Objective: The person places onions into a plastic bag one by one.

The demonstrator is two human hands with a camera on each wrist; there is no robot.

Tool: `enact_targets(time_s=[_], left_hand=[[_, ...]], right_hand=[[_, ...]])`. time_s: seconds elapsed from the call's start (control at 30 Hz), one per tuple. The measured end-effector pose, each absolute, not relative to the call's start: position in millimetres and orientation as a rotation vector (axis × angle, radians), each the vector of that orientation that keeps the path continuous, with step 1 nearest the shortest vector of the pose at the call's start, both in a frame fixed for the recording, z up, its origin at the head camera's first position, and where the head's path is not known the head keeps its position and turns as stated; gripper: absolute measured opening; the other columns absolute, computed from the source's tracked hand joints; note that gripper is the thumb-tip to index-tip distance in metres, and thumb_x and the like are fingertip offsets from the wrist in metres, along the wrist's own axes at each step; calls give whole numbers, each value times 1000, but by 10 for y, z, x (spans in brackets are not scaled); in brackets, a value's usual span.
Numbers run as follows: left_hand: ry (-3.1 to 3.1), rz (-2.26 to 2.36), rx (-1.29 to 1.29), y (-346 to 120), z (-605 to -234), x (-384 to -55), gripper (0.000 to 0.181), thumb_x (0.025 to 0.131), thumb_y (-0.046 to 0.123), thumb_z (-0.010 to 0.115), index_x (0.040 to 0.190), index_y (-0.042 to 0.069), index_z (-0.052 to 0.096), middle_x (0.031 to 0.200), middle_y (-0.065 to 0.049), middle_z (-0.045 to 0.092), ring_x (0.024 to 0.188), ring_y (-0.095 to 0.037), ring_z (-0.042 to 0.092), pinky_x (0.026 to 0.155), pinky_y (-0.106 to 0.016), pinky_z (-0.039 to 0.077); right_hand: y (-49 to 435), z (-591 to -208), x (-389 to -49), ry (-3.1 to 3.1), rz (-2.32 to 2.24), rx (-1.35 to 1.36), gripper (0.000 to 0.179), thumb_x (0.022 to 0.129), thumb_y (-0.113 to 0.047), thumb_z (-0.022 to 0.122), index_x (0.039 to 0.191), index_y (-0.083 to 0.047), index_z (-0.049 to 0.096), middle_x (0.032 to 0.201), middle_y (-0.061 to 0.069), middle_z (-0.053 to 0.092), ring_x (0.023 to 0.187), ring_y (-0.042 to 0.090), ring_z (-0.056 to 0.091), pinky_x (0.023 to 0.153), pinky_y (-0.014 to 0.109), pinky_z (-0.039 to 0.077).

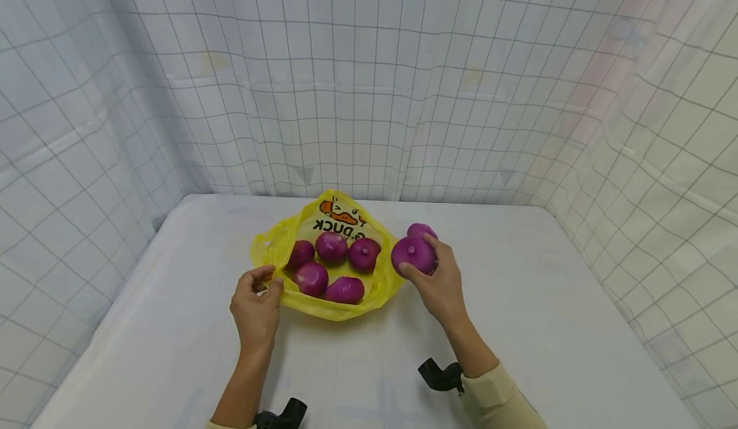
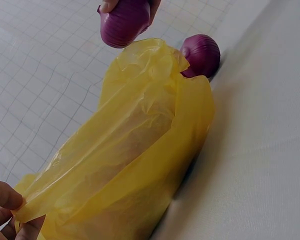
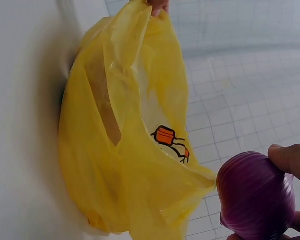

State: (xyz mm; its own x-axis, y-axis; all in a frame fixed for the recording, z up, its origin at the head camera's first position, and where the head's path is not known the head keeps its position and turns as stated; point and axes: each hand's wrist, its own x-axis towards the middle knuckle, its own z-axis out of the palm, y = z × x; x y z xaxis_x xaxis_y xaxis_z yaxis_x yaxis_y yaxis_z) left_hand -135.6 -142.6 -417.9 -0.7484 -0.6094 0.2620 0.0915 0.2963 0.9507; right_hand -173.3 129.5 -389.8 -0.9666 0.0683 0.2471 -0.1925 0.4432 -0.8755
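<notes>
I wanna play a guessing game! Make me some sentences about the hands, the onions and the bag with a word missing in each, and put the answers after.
1. The left hand pinches the edge of a bag coloured ____.
2. In the head view, you can count ____ onions inside the bag.
3. A purple onion is held up in the person's ____ hand.

Missing words: yellow; five; right.

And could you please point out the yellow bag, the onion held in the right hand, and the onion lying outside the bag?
Yellow bag (image 3: 122, 172): right wrist view, on its outer wall.
Held onion (image 1: 413, 255): head view, on its camera-facing side.
Loose onion (image 2: 202, 55): left wrist view, on its rounded side.
</notes>
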Motion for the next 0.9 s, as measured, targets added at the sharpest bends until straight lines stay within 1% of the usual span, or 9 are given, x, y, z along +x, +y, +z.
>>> enact_targets(time_s=[0.27, 0.63, 0.9], left_hand=[[-1970, -1484, 456, -1427, -4189, -1352, 22, 81, 1, 62, 104, -1, 64, 100, -11, 64, 75, -5, 46, 53, -6, 38], [-1971, -1497, 462, -1427, -4191, -1343, 21, 83, 2, 62, 104, 0, 64, 103, -11, 64, 76, -5, 47, 54, -6, 40], [-1970, -1489, 467, -1434, -4194, -1340, 22, 83, 3, 62, 104, 0, 64, 103, -11, 64, 76, -6, 47, 53, -6, 39]], right_hand=[[1162, -3795, -1768, -2420, 1542, 174, 69, 79, -24, 74, 139, -13, 42, 135, 12, 46, 122, 31, 49, 95, 47, 49], [917, -3693, -1825, -2403, 1616, 251, 72, 78, -29, 75, 140, -19, 41, 138, 6, 46, 120, 25, 53, 99, 42, 47], [764, -3672, -1868, -2428, 1586, 283, 70, 78, -28, 75, 139, -19, 42, 137, 5, 47, 119, 24, 54, 98, 42, 48]])
